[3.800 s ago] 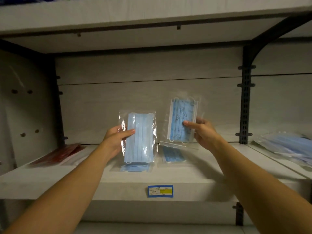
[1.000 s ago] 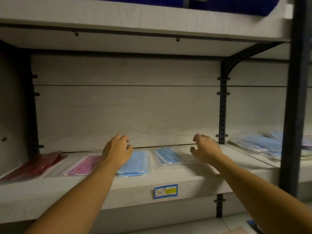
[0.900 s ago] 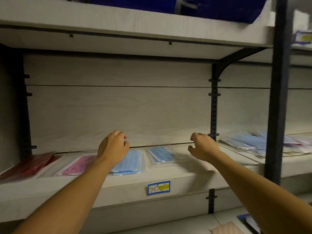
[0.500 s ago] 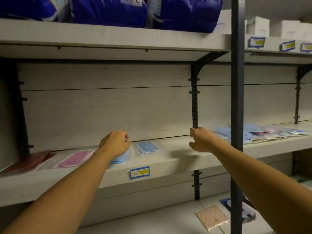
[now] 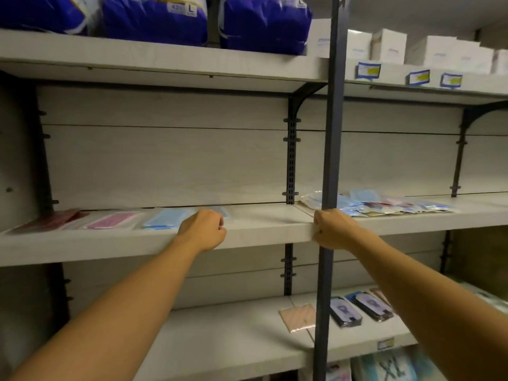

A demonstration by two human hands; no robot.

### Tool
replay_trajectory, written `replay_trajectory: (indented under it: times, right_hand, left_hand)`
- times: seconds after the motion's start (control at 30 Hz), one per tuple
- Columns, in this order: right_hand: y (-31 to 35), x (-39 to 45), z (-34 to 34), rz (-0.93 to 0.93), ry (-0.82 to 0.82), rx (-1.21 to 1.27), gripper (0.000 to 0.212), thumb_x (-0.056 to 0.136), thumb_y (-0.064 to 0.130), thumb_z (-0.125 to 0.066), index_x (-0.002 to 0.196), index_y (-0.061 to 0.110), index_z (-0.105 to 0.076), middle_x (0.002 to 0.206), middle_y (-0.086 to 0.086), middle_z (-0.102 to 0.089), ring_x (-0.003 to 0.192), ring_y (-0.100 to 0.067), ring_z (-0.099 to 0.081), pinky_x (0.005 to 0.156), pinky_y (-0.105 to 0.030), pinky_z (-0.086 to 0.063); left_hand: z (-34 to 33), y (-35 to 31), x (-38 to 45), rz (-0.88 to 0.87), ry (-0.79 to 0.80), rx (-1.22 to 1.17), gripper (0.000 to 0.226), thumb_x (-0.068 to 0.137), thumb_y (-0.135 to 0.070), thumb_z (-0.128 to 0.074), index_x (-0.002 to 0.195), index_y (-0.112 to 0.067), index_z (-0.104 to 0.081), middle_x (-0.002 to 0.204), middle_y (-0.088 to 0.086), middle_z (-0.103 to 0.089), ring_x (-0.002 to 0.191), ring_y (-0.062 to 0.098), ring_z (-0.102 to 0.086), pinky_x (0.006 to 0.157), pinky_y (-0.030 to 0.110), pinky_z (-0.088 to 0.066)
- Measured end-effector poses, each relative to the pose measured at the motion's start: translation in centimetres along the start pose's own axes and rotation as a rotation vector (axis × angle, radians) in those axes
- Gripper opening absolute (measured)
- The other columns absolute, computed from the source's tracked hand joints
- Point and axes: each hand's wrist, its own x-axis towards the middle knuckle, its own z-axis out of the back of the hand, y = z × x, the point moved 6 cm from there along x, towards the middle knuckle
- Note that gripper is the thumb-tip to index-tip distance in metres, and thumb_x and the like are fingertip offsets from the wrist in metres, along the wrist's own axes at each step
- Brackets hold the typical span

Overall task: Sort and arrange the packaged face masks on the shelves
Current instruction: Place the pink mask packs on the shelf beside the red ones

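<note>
On the middle shelf sealed mask packs lie in a row: red, pink and plain blue. Another blue pack peeks out behind my left hand, which hovers at the shelf's front edge, fingers curled, holding nothing. My right hand is also curled and holds no pack; it lies in front of a dark upright pole. Just right of it, a loose pile of mixed mask packs covers the neighbouring shelf section.
Blue bulk bags and white boxes fill the top shelf. The lower shelf carries a beige pack and dark packs. Black brackets divide the shelf sections.
Both hands put down the blue packs they held and drew back, curled. My view has swung right and up, bringing the pole, the mixed pile and the lower shelf into sight.
</note>
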Motion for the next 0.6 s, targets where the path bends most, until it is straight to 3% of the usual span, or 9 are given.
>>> replay_trajectory:
  times: [0.1,0.3,0.47,0.6]
  right_hand:
    - [-2.0,-1.6,0.5,0.019,0.001,-0.003,0.026,0.095,0.025,-0.065,0.117,0.016,-0.053,0.101,-0.001,-0.055,0.091,-0.015,-0.055,0.079,-0.028,-0.049]
    - [-5.7,-4.0,0.0,0.026,0.008,-0.012,0.037,0.097,0.023,-0.063,0.131,0.011,-0.052,0.126,-0.008,-0.06,0.109,-0.022,-0.059,0.092,-0.03,-0.052]
    - [-9.9,-4.6,-0.4,-0.016,0.019,-0.016,0.035,0.097,0.026,-0.064,0.127,0.012,-0.053,0.121,-0.009,-0.062,0.097,-0.017,-0.058,0.087,-0.026,-0.053]
    - [-12.9,-4.2,-0.1,-0.039,0.021,-0.023,0.037,0.096,0.026,-0.065,0.128,0.013,-0.053,0.121,-0.009,-0.062,0.101,-0.02,-0.06,0.091,-0.032,-0.055]
  left_hand:
    - [-0.5,-2.4,-1.1,-0.004,0.03,0.01,0.024,0.094,-0.024,-0.053,0.111,-0.017,-0.068,0.113,0.003,-0.063,0.095,0.024,-0.061,0.081,0.036,-0.055]
    - [-1.2,-7.3,-2.5,-0.016,0.053,0.006,0.024,0.094,-0.027,-0.052,0.112,-0.019,-0.067,0.113,0.003,-0.063,0.094,0.024,-0.062,0.078,0.036,-0.054]
    - [-1.9,-10.4,-1.4,-0.046,0.066,0.006,0.023,0.094,-0.026,-0.053,0.111,-0.018,-0.067,0.113,0.005,-0.063,0.092,0.023,-0.062,0.076,0.036,-0.054]
    - [-2.2,-12.7,0.6,-0.06,0.066,0.021,0.025,0.094,-0.026,-0.052,0.113,-0.018,-0.066,0.115,0.006,-0.063,0.095,0.025,-0.062,0.076,0.034,-0.053]
